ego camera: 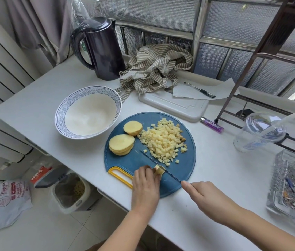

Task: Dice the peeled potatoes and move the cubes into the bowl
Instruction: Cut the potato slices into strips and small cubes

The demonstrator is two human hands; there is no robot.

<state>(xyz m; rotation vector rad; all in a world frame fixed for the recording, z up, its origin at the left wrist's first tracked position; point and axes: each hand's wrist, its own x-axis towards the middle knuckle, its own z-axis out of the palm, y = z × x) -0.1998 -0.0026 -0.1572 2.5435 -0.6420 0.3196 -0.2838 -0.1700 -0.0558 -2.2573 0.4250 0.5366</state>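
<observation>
Left hand (145,185): fingers curled down over a small pale-yellow potato piece (159,170), pinning it to the board.
Right hand (204,196): wrapped round the hidden handle of a thin dark-bladed knife (159,164), one finger stretched toward the blade – the edge lies against the potato piece.
Round blue plastic cutting board (125,164): yellow handle loop at its near-left edge, under the left hand.
Diced potato cubes (164,140): a heap on the board's far right – none in the bowl.
Stack of potato slices (121,144): on the board's left; a thicker potato round (133,128) just behind it.
White ceramic bowl with blue wave-pattern rim (59,113): left of the board, touching or nearly touching its edge.
Writing: red print on a white plastic bag (7,200) on the floor and marks on a purple lighter (212,125), both too small to read.
White countertop (34,105): also bears a dark electric kettle (99,51), a striped beige cloth (154,67), a white plastic tray (175,105), a sheet of paper (221,87) with a black pen (200,90), a clear lidded cup with straw (259,134) and a cut-glass dish (291,182).
Room: patterned glass panes behind, grey curtain at far left, pale tiled floor with a small bin (70,192).
</observation>
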